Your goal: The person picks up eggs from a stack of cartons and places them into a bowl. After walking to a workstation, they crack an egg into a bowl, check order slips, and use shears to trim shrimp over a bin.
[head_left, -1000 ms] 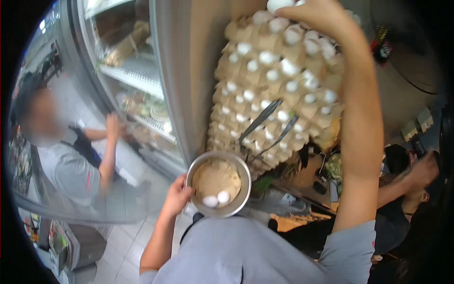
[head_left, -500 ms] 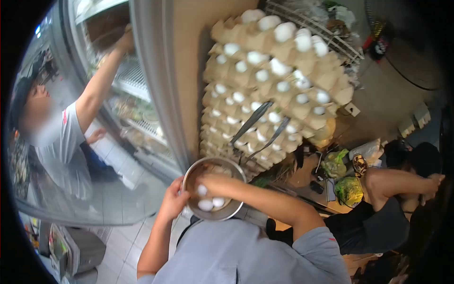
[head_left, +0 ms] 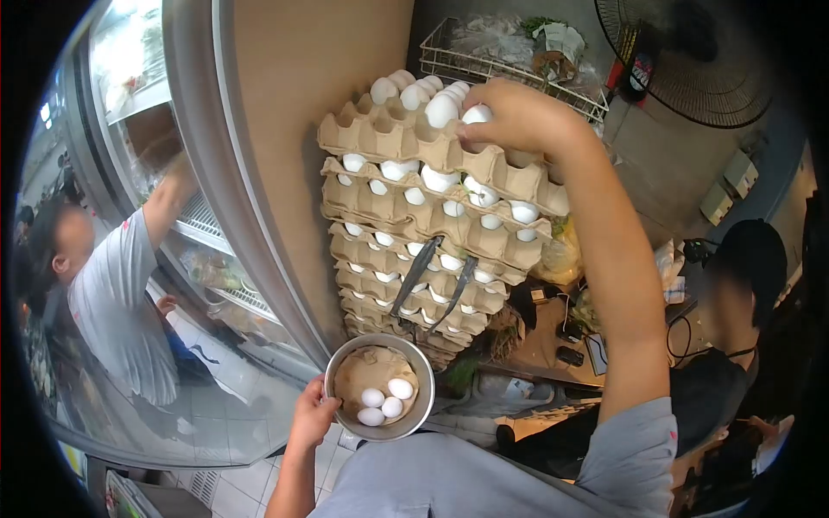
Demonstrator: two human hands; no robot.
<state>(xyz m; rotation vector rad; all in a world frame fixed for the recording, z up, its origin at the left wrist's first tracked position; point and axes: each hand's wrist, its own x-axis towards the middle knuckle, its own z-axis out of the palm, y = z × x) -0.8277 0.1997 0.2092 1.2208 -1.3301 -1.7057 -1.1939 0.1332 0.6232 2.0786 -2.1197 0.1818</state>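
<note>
A tall stack of cardboard egg trays (head_left: 406, 226) filled with white eggs stands beside a brown wall. My right hand (head_left: 514, 116) reaches up to the top tray and closes its fingers on a white egg (head_left: 476, 115). My left hand (head_left: 309, 417) grips the rim of a round metal bowl (head_left: 420, 414) held low in front of me. Several white eggs (head_left: 383, 402) lie in the bowl on a piece of brown cardboard.
A glass-door refrigerator (head_left: 164, 207) is at left, with a person in a grey shirt (head_left: 112, 302) reaching into it. A wire basket (head_left: 501, 60) and a fan (head_left: 691, 60) sit above the stack. Another person in dark clothes (head_left: 734, 328) is at right by a cluttered table.
My right hand went from the top tray down into the bowl, left an egg there, and is now back up on the top tray gripping another egg. The bowl holds more eggs.
</note>
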